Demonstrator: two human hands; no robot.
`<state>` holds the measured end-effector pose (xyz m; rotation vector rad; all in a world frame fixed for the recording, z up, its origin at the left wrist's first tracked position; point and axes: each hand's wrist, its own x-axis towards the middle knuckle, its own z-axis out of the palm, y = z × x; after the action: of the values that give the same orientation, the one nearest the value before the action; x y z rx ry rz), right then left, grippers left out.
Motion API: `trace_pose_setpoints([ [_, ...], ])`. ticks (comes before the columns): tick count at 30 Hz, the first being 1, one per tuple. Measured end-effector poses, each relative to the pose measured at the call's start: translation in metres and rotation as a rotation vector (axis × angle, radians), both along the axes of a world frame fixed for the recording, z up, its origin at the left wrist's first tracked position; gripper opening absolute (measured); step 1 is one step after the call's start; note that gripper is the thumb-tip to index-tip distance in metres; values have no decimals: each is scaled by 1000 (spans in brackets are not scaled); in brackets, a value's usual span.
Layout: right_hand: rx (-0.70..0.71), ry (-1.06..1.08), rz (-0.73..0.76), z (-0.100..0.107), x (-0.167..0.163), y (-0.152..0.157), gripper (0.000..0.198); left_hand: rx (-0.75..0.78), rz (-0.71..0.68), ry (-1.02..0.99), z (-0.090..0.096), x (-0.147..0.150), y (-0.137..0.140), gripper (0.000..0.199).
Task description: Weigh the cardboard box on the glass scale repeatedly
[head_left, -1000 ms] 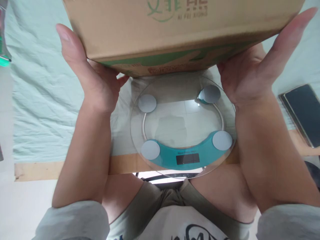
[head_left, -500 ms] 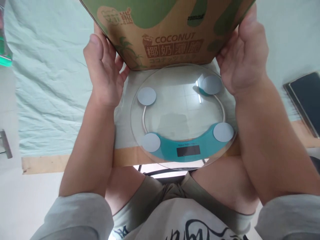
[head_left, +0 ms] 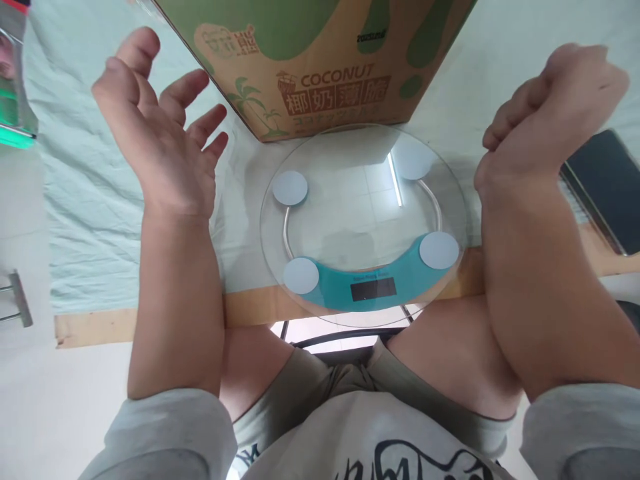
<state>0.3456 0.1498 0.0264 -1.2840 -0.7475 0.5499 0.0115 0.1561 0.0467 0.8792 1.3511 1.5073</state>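
Note:
A brown and green cardboard box (head_left: 330, 83) printed "COCONUT" stands on the cloth behind a round glass bathroom scale (head_left: 350, 220). The scale has pale round pads, a teal front bar and a dark display; its front edge overhangs the table edge. To the left of the box is my left hand (head_left: 165, 127), palm up, fingers spread, holding nothing. Its fingertips are close to the box's left edge. My right hand (head_left: 555, 107) is well to the right of the box, fingers curled in, with nothing seen in it.
A pale green cloth (head_left: 95, 200) covers the table, whose wooden front edge (head_left: 100, 327) shows. A dark phone (head_left: 607, 190) lies at the right, by my right wrist. At the far left is a green object (head_left: 17, 120), partly cut off.
Both hands have come off the box sides and moved apart, left hand to the left, right hand to the right. My right fingers have curled. The box stands by itself behind the scale.

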Motion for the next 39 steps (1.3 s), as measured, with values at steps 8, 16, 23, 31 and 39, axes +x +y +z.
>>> trace_pose_setpoints([
  [8, 29, 248, -29, 10, 1, -39, 41, 132, -34, 42, -10, -6, -39, 19],
  [16, -88, 339, -42, -4, 5, -68, 35, 31, -48, -20, -25, 3, -77, 61],
  [23, -83, 41, 36, -27, 16, -70, 33, 22, -152, -20, -40, -3, -75, 69],
  [31, -104, -208, 128, -41, 16, -68, 31, 68, -145, 116, -49, -3, -76, 43],
  [39, -97, -276, 140, -45, 21, -68, 28, 45, -114, 218, -51, 2, -74, 39],
])
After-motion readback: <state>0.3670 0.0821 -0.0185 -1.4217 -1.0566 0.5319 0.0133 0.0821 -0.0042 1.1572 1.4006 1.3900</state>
